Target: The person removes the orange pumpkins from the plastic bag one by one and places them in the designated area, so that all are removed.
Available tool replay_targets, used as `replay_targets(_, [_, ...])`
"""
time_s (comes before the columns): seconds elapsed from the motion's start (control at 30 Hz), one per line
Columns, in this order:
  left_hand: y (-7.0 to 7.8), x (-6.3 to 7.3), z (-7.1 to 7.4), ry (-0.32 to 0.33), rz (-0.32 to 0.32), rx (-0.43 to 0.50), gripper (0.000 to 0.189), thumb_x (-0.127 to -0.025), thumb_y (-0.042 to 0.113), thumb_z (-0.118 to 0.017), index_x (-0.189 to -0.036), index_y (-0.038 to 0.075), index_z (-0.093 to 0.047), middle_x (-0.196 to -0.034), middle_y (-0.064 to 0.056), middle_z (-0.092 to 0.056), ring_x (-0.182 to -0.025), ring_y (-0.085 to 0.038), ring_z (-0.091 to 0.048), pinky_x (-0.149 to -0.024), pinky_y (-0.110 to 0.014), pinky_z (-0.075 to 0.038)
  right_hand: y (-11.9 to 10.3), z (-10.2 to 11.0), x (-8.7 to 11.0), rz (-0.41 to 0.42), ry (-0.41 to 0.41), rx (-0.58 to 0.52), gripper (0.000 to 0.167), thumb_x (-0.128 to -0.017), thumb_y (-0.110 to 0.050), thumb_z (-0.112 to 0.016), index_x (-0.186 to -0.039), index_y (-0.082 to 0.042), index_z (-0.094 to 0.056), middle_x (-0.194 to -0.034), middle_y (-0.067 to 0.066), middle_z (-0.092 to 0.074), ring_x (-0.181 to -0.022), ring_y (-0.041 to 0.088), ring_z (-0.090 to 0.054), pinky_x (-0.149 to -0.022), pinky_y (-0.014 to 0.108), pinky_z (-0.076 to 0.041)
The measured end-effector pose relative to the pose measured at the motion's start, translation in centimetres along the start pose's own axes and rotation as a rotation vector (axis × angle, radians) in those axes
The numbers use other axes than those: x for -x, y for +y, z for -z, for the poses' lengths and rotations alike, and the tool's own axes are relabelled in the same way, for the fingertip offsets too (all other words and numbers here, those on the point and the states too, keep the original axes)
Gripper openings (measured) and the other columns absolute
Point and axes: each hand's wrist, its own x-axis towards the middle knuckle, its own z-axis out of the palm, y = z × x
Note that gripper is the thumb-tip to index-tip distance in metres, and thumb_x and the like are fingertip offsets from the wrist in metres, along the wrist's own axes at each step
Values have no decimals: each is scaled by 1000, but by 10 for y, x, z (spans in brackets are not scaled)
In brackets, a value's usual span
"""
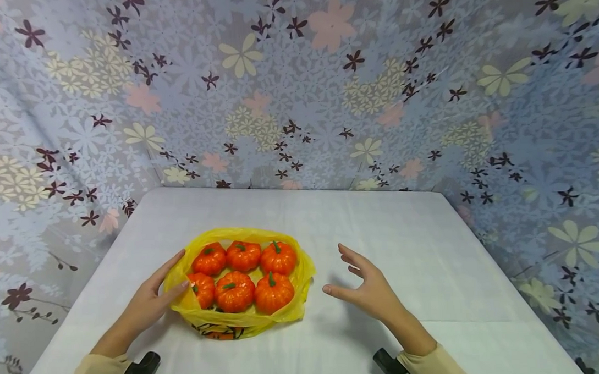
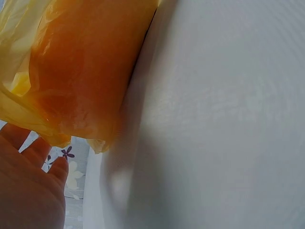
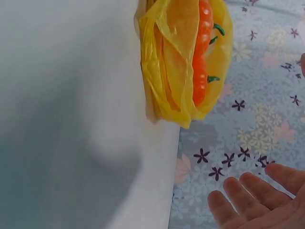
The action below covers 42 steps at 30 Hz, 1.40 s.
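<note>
Several small orange pumpkins (image 1: pixel 235 291) with green stems sit in two rows inside a yellow plastic bag (image 1: pixel 264 324), whose mouth is spread wide. Dark printing shows low on the bag's near side. At its left side is my left hand (image 1: pixel 147 302), fingers extended along the outside and thumb reaching over the rim. The left wrist view has these fingers (image 2: pixel 35 150) right at the yellow plastic, with orange showing through it. My right hand (image 1: pixel 372 289) hovers right of the bag, apart from it, fingers spread and holding nothing. Its fingers (image 3: pixel 248 195) are also apart in the right wrist view.
A white cloth covers the table (image 1: pixel 380 222) under the bag. Flowered fabric (image 1: pixel 296 88) hangs behind the table and along both sides. Each wrist carries a black device (image 1: pixel 143 366) at the sleeve cuff.
</note>
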Motion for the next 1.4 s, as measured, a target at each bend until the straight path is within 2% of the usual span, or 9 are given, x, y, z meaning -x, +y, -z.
replay_targets(0.33, [1,0,0,1,-48,37,66,-101,24,-61,-160,16,-31,-162,-17,-27,-146,-50,-17,-105,-80,-14,-4,-19,-5,-16,-38,-44,95,-74,-48,-89,-153,-22,-43,-152,-7,-45,-137,20,-45,-110,44,-42])
replay_targets(0.6, [1,1,-1,0,-45,34,67,-101,24,-62,-160,15,-31,-162,-18,-27,-146,-50,-17,-106,-79,-14,-3,-35,-8,26,-49,-63,90,-76,-40,-89,-152,-17,-46,-151,-2,-48,-136,24,-47,-108,48,-43])
replay_targets(0.8, [2,2,-1,1,-24,21,68,-101,26,-62,-160,16,-30,-162,-19,-27,-146,-52,-16,-104,-81,-14,-5,-45,-10,13,-65,-71,88,-76,-41,-88,-151,-17,-48,-151,0,-49,-135,25,-48,-108,49,-43])
replay_targets(0.97, [1,3,0,2,-26,18,68,-101,26,-62,-160,17,-30,-162,-19,-27,-146,-52,-17,-103,-81,-14,-7,-51,-13,30,-90,-80,89,-76,-41,-89,-150,-11,-48,-151,6,-49,-134,25,-48,-108,49,-43])
replay_targets(1.2, [2,3,0,7,-48,31,67,-101,23,-62,-159,15,-32,-162,-18,-28,-146,-51,-17,-105,-80,-13,-10,-60,-17,19,-106,-45,93,-74,-47,-88,-149,-9,-49,-150,3,-50,-133,19,-49,-108,46,-43])
replay_targets(1.4, [1,4,0,4,-47,39,66,-101,23,-62,-159,14,-32,-162,-18,-27,-146,-51,-16,-104,-81,-13,-15,-65,-18,7,-85,-12,93,-73,-49,-89,-148,-10,-50,-148,5,-53,-135,24,-47,-110,51,-39])
